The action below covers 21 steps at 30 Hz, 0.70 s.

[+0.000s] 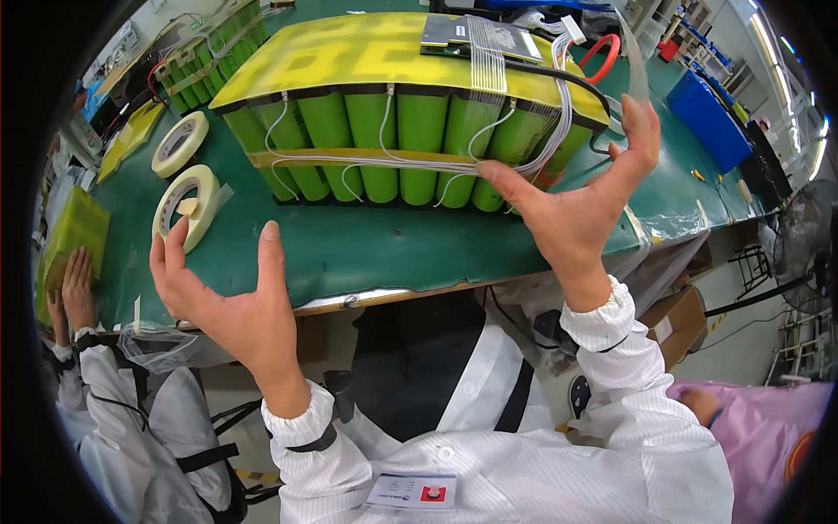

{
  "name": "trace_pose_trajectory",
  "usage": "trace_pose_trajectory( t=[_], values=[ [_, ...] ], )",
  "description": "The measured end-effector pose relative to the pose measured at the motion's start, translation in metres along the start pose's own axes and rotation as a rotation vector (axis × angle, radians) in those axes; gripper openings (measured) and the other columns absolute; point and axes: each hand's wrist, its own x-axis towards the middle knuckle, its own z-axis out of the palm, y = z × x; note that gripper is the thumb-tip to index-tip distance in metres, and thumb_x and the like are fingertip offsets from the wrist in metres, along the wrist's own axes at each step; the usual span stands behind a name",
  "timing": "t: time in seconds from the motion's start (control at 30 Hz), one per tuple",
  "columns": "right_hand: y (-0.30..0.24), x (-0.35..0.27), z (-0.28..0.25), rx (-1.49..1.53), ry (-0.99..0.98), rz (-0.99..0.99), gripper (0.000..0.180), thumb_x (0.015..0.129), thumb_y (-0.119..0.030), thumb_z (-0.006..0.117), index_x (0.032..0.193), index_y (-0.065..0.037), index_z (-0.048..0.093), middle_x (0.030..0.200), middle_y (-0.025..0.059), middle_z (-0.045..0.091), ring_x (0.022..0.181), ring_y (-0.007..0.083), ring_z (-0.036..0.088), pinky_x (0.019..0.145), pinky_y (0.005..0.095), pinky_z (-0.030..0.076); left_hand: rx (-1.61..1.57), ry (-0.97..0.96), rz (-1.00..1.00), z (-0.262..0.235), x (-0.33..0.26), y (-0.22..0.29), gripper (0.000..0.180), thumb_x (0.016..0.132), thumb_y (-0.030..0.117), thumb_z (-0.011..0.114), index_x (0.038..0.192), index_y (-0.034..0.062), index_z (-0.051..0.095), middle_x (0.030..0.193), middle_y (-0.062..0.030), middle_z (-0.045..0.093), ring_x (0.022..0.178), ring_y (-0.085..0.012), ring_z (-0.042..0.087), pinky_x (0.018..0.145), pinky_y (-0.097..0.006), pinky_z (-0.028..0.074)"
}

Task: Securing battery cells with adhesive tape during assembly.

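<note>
Two bare hands hover at the near edge of the green table point(367, 253). The left hand point(229, 301) is raised, fingers spread and empty, just beside a roll of tape point(188, 205). The right hand point(583, 196) has thumb and fingers splayed, stretching a clear tape strip point(633, 61) that rises from the far corner of the battery pack point(393, 113), a block of green cells under a yellow sheet. White wires point(384, 162) run along its front; the loose strip could likely sag and stick to them, or crease, if tension slips.
</note>
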Motion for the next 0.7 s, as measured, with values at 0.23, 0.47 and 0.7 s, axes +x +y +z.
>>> trace_pose_trajectory(
  t=[0.23,0.47,0.7],
  values=[
    [-0.005,-0.001,0.008,0.005,-0.004,-0.095,0.120,0.056,-0.041,0.096,0.144,0.000,0.026,0.145,0.0202,0.027,0.135,0.0350,0.027,0.112,0.0448,0.026,-0.075,-0.028,0.161,0.030,0.012,0.029,0.109,0.057,0.044,0.093,0.143,0.0092,0.037,0.144,-0.0176,0.037,0.137,-0.0366,0.030,0.113,-0.051,0.021],
    [-0.005,-0.003,0.007,0.001,-0.002,-0.044,0.124,0.054,-0.047,0.095,0.144,0.001,0.024,0.148,0.0237,0.020,0.141,0.0400,0.018,0.114,0.0485,0.023,-0.099,-0.041,0.139,0.054,0.016,0.052,0.122,0.054,0.046,0.094,0.149,0.0141,0.023,0.152,-0.0194,0.024,0.142,-0.0379,0.019,0.114,-0.055,0.015],
    [-0.002,-0.003,0.008,0.030,0.023,-0.040,0.124,0.053,-0.048,0.095,0.144,0.000,0.026,0.148,0.0242,0.020,0.140,0.0411,0.019,0.113,0.0495,0.023,-0.106,-0.031,0.098,0.058,0.020,0.047,0.127,0.053,0.047,0.094,0.152,0.0172,0.020,0.154,-0.0220,0.021,0.143,-0.0395,0.019,0.115,-0.055,0.015]
  ],
)
